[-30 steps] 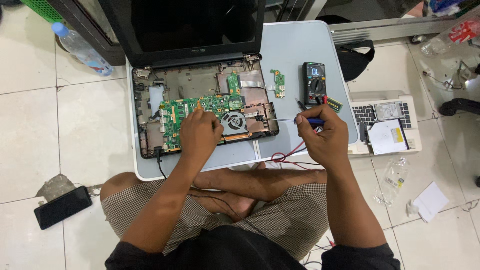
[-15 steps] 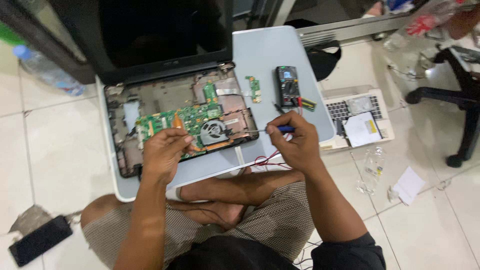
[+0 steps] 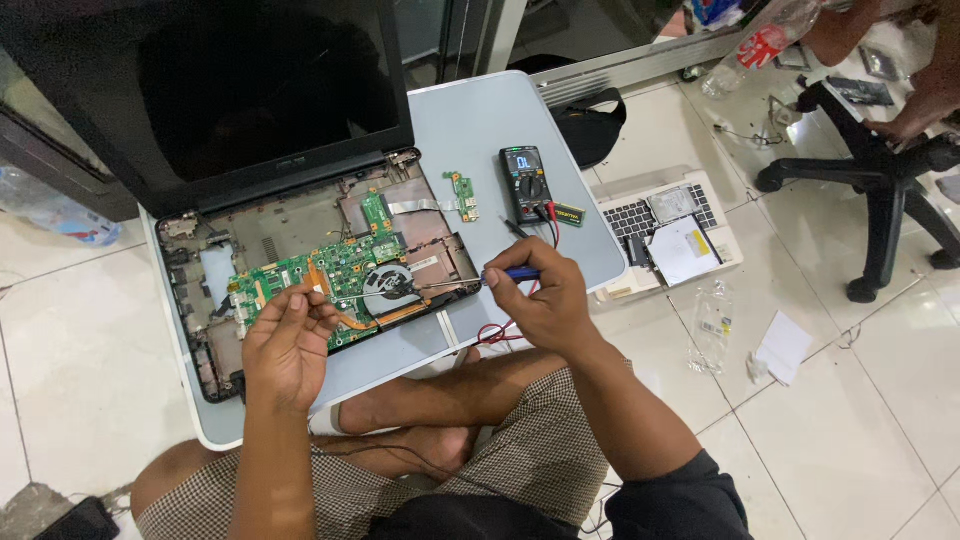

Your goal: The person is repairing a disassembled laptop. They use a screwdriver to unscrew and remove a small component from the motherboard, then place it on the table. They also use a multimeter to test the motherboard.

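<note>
Just left of the frame's centre, the green circuit board (image 3: 330,280) lies in the opened laptop base (image 3: 200,330) on the pale counter (image 3: 480,120). The right hand (image 3: 545,300) has its fingers pinched on a blue-handled screwdriver (image 3: 470,280), whose shaft runs leftward to the round fan (image 3: 385,285). The left hand (image 3: 288,345), fingers curled together at the board's lower edge, is nearer the board; what they pinch is unclear.

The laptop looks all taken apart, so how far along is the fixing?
Done: the laptop has its top cover off, so the green circuit board and round fan are bare. A small board lies apart beside the multimeter. In hand: the right hand holds a blue-handled screwdriver towards the fan, while the left hand pinches something tiny. Left: the board and fan sit in the case.
</note>
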